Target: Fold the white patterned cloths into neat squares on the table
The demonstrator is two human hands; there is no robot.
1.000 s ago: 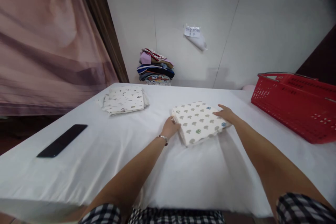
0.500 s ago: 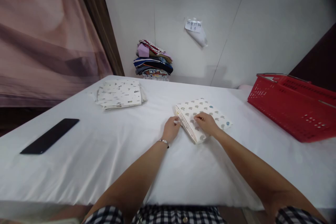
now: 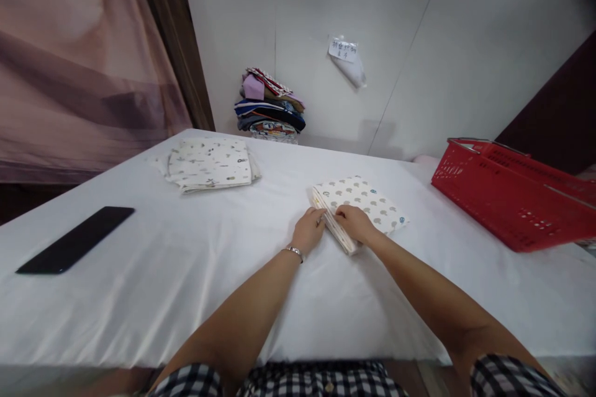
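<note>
A folded white cloth (image 3: 377, 201) with grey and blue prints lies at an angle on the white-covered table, its stacked layers showing along the left side. My left hand (image 3: 308, 231), with a bracelet at the wrist, is closed at that layered side, fingertips pinching the edge. From above, my right hand (image 3: 354, 223) rests on the cloth close to the same edge, its fingers curled on the top layer. Its fingertips are partly hidden. Further left on the table is another folded white cloth (image 3: 209, 164) with small dark prints.
A flat black object (image 3: 77, 240) lies on the table's left side. On the right stands a red plastic basket (image 3: 507, 198). Behind the far edge is a pile of folded clothes (image 3: 270, 105). A labelled plastic bag (image 3: 348, 62) hangs on the wall, and a pink curtain (image 3: 79, 62) at left.
My right hand has moved slightly left, toward the layered edge of the cloth. My left hand has moved a little right, closer against that edge. The view has shifted slightly.
</note>
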